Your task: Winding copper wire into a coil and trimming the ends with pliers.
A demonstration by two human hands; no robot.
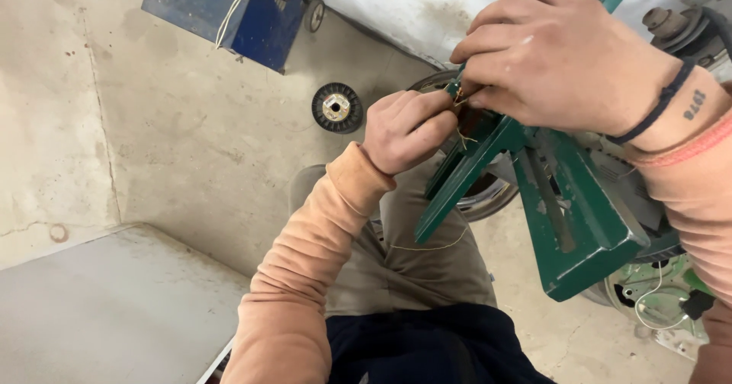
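Observation:
My left hand (406, 128) is closed in a pinch on a thin copper-coloured wire (463, 136) at the upper end of a green metal frame (568, 201). My right hand (560, 56) comes in from the upper right, its fingertips pinching the same wire where it meets the frame, right beside the left hand. A loose strand of the wire hangs down and curves across my lap (431, 247). Both arms wear peach sleeves, and the right wrist carries a dark band and a pink one.
A black wire spool (336, 107) lies on the concrete floor left of my hands. A blue wheeled box (229, 10) stands at the top. A round metal rim (488, 193) sits under the frame. A grey slab (107, 308) fills the lower left.

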